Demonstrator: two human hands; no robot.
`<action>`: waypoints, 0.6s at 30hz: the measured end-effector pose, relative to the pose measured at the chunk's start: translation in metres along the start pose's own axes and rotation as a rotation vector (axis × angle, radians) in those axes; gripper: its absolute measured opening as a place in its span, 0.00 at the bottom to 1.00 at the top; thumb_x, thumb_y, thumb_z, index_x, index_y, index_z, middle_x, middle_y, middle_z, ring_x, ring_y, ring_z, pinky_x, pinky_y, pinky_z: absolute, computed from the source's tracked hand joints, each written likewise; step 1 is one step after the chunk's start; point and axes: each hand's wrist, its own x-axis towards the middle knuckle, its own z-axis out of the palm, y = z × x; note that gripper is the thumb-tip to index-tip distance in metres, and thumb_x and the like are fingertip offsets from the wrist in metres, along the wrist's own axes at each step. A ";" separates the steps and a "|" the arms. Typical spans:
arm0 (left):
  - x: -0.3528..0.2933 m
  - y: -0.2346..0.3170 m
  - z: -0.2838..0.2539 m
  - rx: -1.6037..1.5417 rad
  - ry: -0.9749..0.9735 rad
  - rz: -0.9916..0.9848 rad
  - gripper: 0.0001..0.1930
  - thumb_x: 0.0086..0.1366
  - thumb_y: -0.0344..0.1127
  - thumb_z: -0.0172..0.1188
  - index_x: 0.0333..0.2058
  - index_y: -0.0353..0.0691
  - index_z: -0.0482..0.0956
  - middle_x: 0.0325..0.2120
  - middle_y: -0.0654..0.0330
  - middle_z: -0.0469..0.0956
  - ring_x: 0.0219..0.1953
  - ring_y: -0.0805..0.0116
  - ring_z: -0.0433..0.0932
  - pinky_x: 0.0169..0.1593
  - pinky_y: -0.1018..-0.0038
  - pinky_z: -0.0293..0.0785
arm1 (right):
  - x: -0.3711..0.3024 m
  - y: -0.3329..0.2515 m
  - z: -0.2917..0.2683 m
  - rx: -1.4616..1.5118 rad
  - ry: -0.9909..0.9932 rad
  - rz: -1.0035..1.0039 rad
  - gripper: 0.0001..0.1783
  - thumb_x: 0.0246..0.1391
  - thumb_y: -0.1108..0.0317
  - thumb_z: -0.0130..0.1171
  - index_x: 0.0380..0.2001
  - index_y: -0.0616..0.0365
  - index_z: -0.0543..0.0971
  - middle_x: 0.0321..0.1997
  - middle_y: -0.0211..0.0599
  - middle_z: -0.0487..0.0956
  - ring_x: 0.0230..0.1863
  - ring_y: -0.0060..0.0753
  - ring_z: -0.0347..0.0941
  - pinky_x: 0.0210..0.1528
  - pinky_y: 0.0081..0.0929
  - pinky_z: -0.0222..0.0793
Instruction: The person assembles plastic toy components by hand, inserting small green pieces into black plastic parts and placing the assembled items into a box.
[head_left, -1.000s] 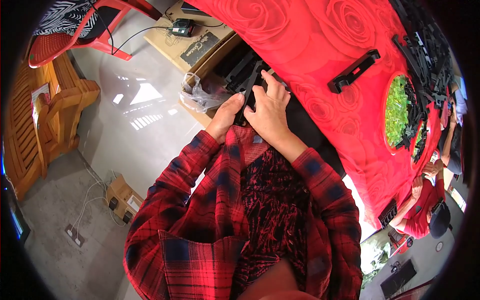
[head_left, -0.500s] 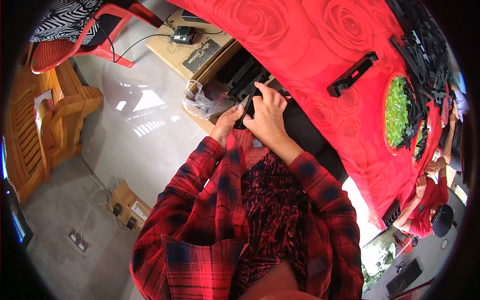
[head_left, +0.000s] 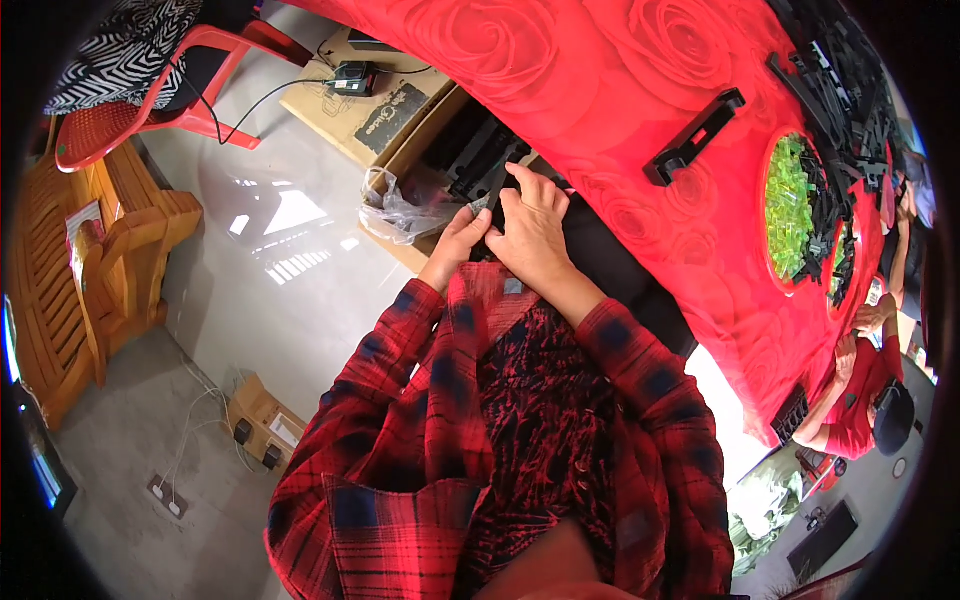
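Observation:
My left hand [head_left: 457, 247] and my right hand [head_left: 537, 227] meet in front of my chest, both closed around a slim black plastic part [head_left: 497, 192]. The right index finger reaches over the part's far end, while the left thumb presses at its side. Much of the part is hidden by my fingers. Just beyond the hands stands an open cardboard box [head_left: 398, 152] with black plastic parts [head_left: 482, 160] inside. Beside my left hand, a clear plastic bag [head_left: 400, 217] hangs over the box's edge.
A red rose-patterned tablecloth [head_left: 600, 60] covers the table at right, bearing a long black bracket [head_left: 697, 137], a heap of black parts [head_left: 830, 95] and a round tray of green pieces [head_left: 788, 215]. Another person [head_left: 870, 400] works at the far right. A red chair [head_left: 110, 135] stands upper left.
My view has shifted slightly, so the table and box sit a little further left. Both hands stay together on the black part, with the fingers barely moved.

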 end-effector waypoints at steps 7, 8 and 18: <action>-0.009 0.026 0.007 0.266 0.104 -0.106 0.16 0.69 0.41 0.59 0.50 0.39 0.70 0.37 0.61 0.80 0.28 0.75 0.76 0.30 0.78 0.73 | -0.004 0.011 -0.004 0.223 -0.086 0.079 0.28 0.43 0.68 0.65 0.50 0.68 0.74 0.65 0.51 0.63 0.64 0.52 0.60 0.63 0.48 0.57; -0.005 0.027 0.000 0.241 0.176 -0.117 0.15 0.70 0.41 0.57 0.49 0.40 0.70 0.34 0.61 0.80 0.24 0.76 0.74 0.26 0.78 0.70 | -0.006 0.015 -0.006 0.353 -0.065 0.090 0.29 0.45 0.70 0.64 0.53 0.68 0.73 0.64 0.53 0.64 0.64 0.52 0.60 0.63 0.47 0.59; 0.081 0.007 -0.051 0.403 0.165 -0.146 0.11 0.72 0.42 0.53 0.38 0.39 0.71 0.23 0.64 0.71 0.22 0.73 0.72 0.23 0.76 0.69 | -0.025 0.037 -0.018 0.555 -0.058 0.164 0.14 0.51 0.80 0.57 0.44 0.69 0.75 0.54 0.55 0.69 0.44 0.47 0.79 0.49 0.37 0.74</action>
